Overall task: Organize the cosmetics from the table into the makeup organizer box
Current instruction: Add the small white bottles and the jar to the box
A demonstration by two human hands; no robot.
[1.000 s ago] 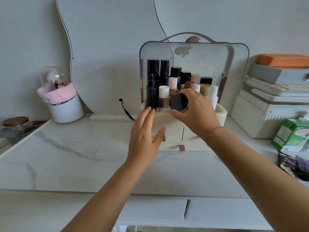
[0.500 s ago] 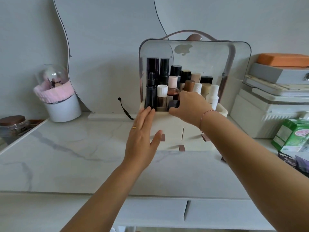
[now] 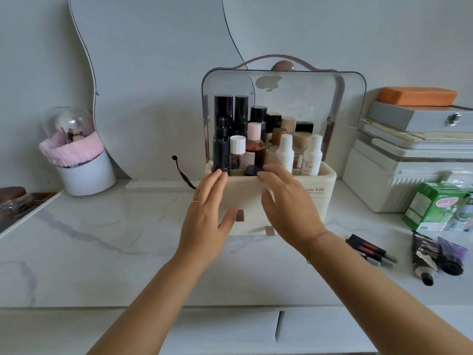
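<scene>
Hands: our left hand (image 3: 204, 221) and right hand (image 3: 289, 208) were open, empty, before the organizer box (image 3: 317, 198).
Next: lip tubes (image 3: 368, 249) lay right of us, nearer the right hand.

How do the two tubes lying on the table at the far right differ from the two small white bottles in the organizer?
The two tubes are dark, one brownish and one purple; the two white bottles are white. The tubes lie flat with black caps toward the camera; the bottles stand upright. The tubes rest on the marble table, not yet put away; the bottles sit inside the makeup organizer. Both are matched pairs placed side by side.
</scene>
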